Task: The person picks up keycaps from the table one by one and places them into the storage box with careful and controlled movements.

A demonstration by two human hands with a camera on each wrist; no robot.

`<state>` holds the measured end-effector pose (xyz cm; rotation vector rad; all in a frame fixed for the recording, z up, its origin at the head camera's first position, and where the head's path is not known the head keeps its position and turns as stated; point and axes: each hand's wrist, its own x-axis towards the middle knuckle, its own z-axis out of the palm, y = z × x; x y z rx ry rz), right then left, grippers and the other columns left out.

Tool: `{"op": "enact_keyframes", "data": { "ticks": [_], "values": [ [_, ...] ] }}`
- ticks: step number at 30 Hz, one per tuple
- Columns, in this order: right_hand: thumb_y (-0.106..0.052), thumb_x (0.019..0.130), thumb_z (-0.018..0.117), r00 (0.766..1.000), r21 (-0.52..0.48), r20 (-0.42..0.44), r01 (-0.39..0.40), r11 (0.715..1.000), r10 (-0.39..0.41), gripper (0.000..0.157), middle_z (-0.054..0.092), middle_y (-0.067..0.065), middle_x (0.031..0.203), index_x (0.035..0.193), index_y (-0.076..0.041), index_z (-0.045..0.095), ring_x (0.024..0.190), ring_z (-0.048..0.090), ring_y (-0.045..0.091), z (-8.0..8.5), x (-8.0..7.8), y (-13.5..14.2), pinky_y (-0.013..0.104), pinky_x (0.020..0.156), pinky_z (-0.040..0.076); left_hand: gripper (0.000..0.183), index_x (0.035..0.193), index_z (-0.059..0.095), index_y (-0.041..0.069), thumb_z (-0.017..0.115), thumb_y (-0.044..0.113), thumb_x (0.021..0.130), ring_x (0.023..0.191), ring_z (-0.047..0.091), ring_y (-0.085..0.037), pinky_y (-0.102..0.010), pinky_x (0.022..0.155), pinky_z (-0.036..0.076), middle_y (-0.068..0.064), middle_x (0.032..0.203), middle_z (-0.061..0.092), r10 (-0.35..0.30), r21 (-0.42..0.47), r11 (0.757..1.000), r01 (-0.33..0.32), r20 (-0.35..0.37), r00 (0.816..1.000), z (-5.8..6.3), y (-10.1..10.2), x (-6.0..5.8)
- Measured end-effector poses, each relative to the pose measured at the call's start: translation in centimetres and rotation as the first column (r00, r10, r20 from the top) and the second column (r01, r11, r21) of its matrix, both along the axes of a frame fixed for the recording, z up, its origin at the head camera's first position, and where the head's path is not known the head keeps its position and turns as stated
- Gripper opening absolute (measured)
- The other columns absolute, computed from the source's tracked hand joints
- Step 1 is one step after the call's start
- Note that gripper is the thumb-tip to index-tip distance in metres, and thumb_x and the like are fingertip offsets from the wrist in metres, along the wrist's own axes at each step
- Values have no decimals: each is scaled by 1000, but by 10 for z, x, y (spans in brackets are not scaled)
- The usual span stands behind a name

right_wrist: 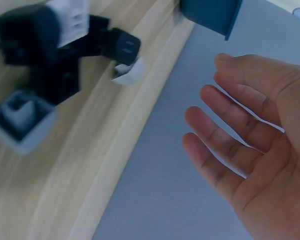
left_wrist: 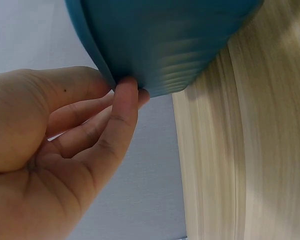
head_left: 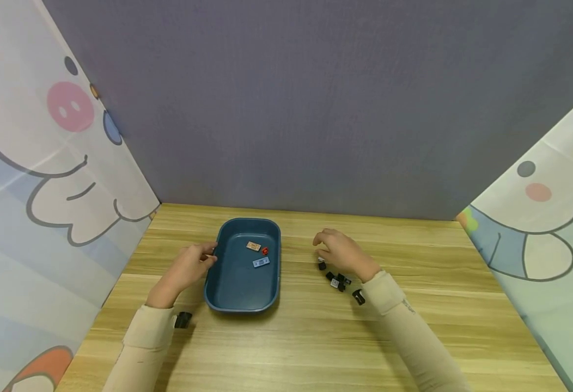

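With the tray (head_left: 239,291) pinched by the left hand (head_left: 187,269), the black pieces (head_left: 341,281) are apparently reached for by the right hand (head_left: 343,253), fingers apart, a pinch seemingly needed next.

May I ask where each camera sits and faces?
Head: head-worn, facing forward and down at the blue rectangular plastic tray; left hand, right hand, forearms show.
Left wrist: worn there, facing the left hand holding the tray.
Right wrist: worn there, facing the right hand and blocky black plastic pieces.
All three views share the tray.
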<state>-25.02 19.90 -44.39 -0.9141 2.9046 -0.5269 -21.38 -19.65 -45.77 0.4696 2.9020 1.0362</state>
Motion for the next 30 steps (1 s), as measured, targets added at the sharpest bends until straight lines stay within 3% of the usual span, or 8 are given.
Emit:
{"op": "enact_keyframes", "data": {
  "ticks": [7, 15, 22, 30],
  "values": [
    [-14, 96, 69, 1000, 36, 4, 5, 999, -5, 17, 64, 4, 106, 110, -6, 69, 98, 63, 24, -12, 4, 11, 40, 80, 55, 40, 133, 56, -13, 63, 1, 97, 98, 68, -39, -46, 76, 58, -29, 119, 65, 2, -3, 1000, -2, -1, 1000, 1, 1, 0],
    [-15, 90, 76, 999, 45, -37, -25, 999, 27, 13, 61, 1, 93, 98, -7, 70, 80, 59, 16, -23, 13, 19, 33, 70, 54, 41, 135, 55, -12, 63, 2, 97, 99, 67, -40, -47, 77, 58, -29, 118, 66, 6, -12, 1000, -6, 7, 1000, 0, 0, 0],
    [-38, 88, 78, 997, 116, -53, 66, 991, -60, 27, 55, -3, 84, 88, -13, 67, 70, 50, 10, -29, 18, 17, 30, 60, 48, 40, 133, 56, -12, 63, 1, 96, 97, 68, -39, -47, 76, 58, -28, 116, 67, 14, -12, 1000, -14, 0, 1000, -1, 0, -1],
    [-49, 91, 71, 989, 176, -50, 145, 974, -139, 35, 51, -4, 76, 77, -18, 61, 62, 47, 10, -36, 16, 11, 28, 54, 44, 41, 134, 56, -12, 63, 2, 97, 99, 68, -39, -47, 77, 58, -29, 118, 66, 12, -8, 1000, -12, 9, 1000, 0, 0, 0]
  ]
}}
